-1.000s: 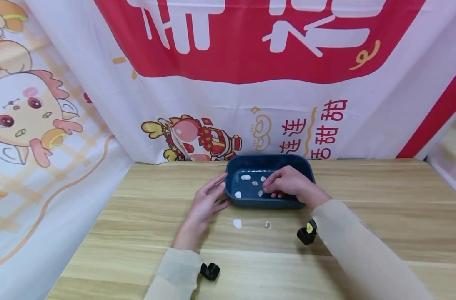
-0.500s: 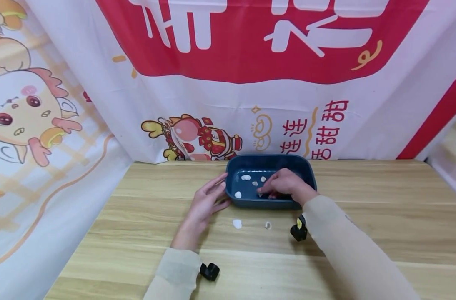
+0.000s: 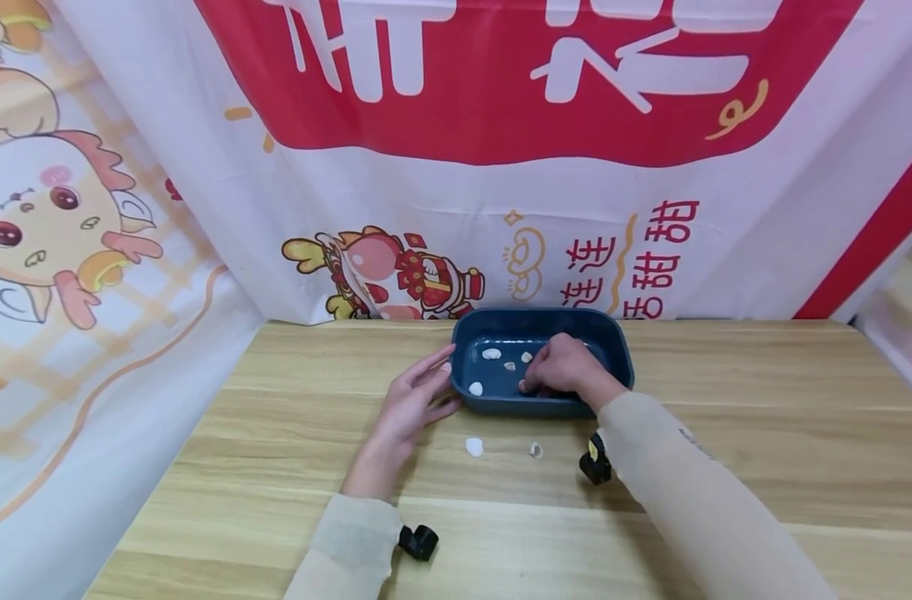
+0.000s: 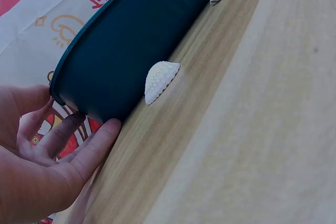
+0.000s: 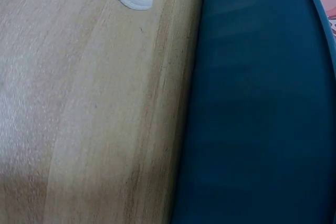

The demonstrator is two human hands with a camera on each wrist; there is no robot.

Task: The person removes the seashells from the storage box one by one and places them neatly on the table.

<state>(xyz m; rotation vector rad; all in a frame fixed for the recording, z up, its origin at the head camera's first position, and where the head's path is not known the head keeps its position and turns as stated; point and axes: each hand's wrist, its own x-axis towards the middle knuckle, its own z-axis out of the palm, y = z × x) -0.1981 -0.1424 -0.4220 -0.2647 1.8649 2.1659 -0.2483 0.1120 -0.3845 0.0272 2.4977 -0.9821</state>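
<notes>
A dark blue rectangular basin (image 3: 542, 407) stands on the wooden table against the cloth backdrop. My left hand (image 3: 413, 407) rests its fingers along the basin's left end; in the left wrist view, the spread fingers touch the outer wall below the rim. My right hand (image 3: 564, 367) reaches into the basin, fingers curled, its fingertips pinching a small seashell that they mostly hide. Left of it on the basin floor lie a long white seashell (image 3: 491, 354), a round white seashell (image 3: 476, 388) and two small seashells (image 3: 509, 366). The right wrist view does not show the right hand.
On the table in front of the basin lie a white scallop shell (image 3: 474, 447) and a small spiral shell (image 3: 535, 450). A printed cloth (image 3: 396, 192) hangs right behind the basin. Bare wood (image 3: 726, 400) extends to the right.
My right hand has shifted slightly left and closed over the small seashell that lay beside its fingertips. The left hand stays at the basin's left end.
</notes>
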